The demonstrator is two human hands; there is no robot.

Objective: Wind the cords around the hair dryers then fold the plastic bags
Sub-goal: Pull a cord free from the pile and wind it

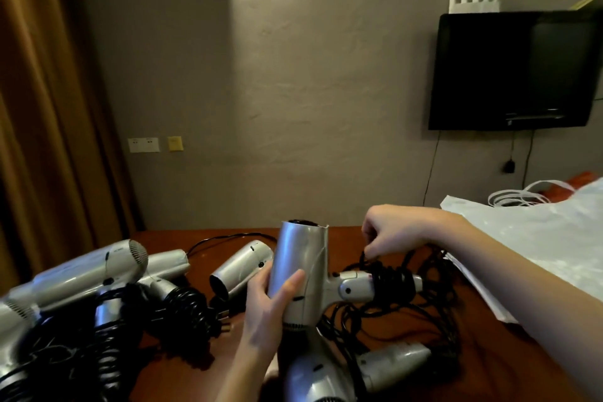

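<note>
My left hand point(270, 303) grips the barrel of a silver hair dryer point(301, 268) held upright over the brown table point(195, 375), its handle pointing right. Black cord point(390, 282) is coiled in several turns around that handle. My right hand point(388, 232) pinches the cord just above the coil. More loose cord point(408, 313) lies tangled under the handle. White plastic bags point(535, 238) are piled at the right.
Other silver hair dryers lie on the table: wound ones at the left point(88, 274), one in the middle point(239, 266), another near the front point(326, 378). A dark TV point(512, 72) hangs on the wall. Brown curtain point(39, 108) at left.
</note>
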